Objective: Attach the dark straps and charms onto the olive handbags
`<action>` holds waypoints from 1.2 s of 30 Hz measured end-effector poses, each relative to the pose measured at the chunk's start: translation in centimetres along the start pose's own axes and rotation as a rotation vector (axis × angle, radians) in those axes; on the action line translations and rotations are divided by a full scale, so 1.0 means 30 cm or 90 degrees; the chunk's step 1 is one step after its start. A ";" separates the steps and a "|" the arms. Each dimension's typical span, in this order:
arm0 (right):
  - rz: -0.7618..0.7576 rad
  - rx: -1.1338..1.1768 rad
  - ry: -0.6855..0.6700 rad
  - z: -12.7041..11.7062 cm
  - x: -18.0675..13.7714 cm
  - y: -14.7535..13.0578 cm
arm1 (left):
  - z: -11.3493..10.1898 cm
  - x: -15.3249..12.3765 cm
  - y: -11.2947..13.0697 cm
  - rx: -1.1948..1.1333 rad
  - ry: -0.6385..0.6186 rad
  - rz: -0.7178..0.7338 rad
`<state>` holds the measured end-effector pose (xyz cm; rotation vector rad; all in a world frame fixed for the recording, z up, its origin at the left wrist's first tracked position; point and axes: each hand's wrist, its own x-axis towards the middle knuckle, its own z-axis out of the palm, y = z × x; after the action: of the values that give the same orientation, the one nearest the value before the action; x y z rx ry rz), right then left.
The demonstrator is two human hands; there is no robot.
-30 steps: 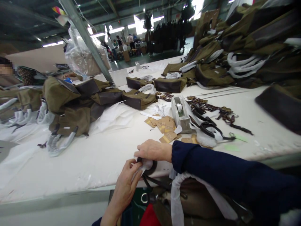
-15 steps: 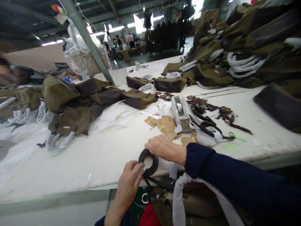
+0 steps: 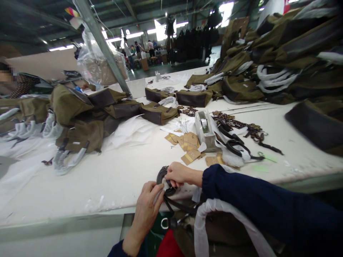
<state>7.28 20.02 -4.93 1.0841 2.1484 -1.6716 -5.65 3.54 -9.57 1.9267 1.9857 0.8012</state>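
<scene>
My left hand [image 3: 147, 203] and my right hand [image 3: 179, 174] both grip a coiled black strap [image 3: 162, 177] at the near edge of the white table [image 3: 112, 182]. A bit of white wrapping shows between the fingers on the coil. The strap's loose end runs down over the table edge to a brown bag [image 3: 227, 232] in my lap, whose handle is wrapped in white foam [image 3: 203, 217]. My right sleeve is dark blue.
Brown paper tags [image 3: 189, 144] and a tape dispenser [image 3: 205, 130] lie just beyond my hands, with black straps [image 3: 235, 142] to the right. Olive bags are heaped at left [image 3: 85, 117] and at the back right [image 3: 281, 60]. Another person sits at far left; more people work in the distance.
My right hand lifted off the coil, moved right for a moment, then came back and closed on it. The coil now stands tilted up between both hands.
</scene>
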 end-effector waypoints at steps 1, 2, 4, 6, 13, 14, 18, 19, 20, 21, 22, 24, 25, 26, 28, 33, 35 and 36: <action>0.004 0.031 0.002 0.006 0.003 -0.003 | 0.000 0.001 0.000 -0.002 -0.001 -0.001; 0.006 0.061 0.008 0.013 0.006 -0.006 | 0.000 0.002 0.001 -0.005 -0.005 -0.001; 0.001 0.117 0.025 0.028 0.013 -0.012 | 0.000 0.005 0.003 -0.009 -0.009 -0.001; -0.008 0.153 0.032 0.044 0.021 -0.012 | 0.001 0.007 0.007 -0.008 -0.003 -0.001; -0.048 0.192 0.003 0.069 0.012 0.037 | 0.010 0.017 0.040 0.038 0.040 -0.050; -0.060 0.191 0.009 0.068 0.004 0.049 | 0.012 0.020 0.045 0.049 0.043 -0.058; -0.162 0.113 0.089 0.054 -0.026 0.102 | 0.019 0.032 0.054 0.092 0.049 -0.074; -0.229 0.036 0.123 0.045 -0.032 0.114 | 0.020 0.034 0.053 0.096 0.049 -0.076; -0.311 -0.066 0.155 0.033 -0.037 0.123 | 0.021 0.035 0.052 0.097 0.049 -0.077; -0.400 -0.184 0.178 0.019 -0.043 0.130 | 0.021 0.035 0.051 0.095 0.048 -0.077; -0.481 -0.306 0.188 0.003 -0.049 0.134 | 0.021 0.035 0.050 0.092 0.047 -0.077; -0.587 -0.508 0.162 -0.032 -0.061 0.135 | 0.020 0.034 0.048 0.085 0.043 -0.078; -0.616 -0.582 0.140 -0.048 -0.068 0.132 | 0.018 0.033 0.048 0.081 0.041 -0.079; -0.633 -0.637 0.122 -0.062 -0.073 0.129 | 0.017 0.033 0.049 0.077 0.038 -0.080; -0.655 -0.704 0.104 -0.082 -0.081 0.121 | 0.015 0.032 0.050 0.068 0.037 -0.078; -0.694 -0.795 0.080 -0.090 -0.082 0.104 | 0.015 0.033 0.050 0.061 0.036 -0.076; -0.733 -0.810 0.073 -0.092 -0.083 0.098 | 0.016 0.031 0.048 0.060 0.035 -0.077; -0.753 -0.814 0.068 -0.095 -0.084 0.094 | 0.016 0.030 0.047 0.059 0.036 -0.074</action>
<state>11.66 21.79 -4.67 -0.5690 3.2001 0.0220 -4.29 4.48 -9.02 1.8360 2.1816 0.7536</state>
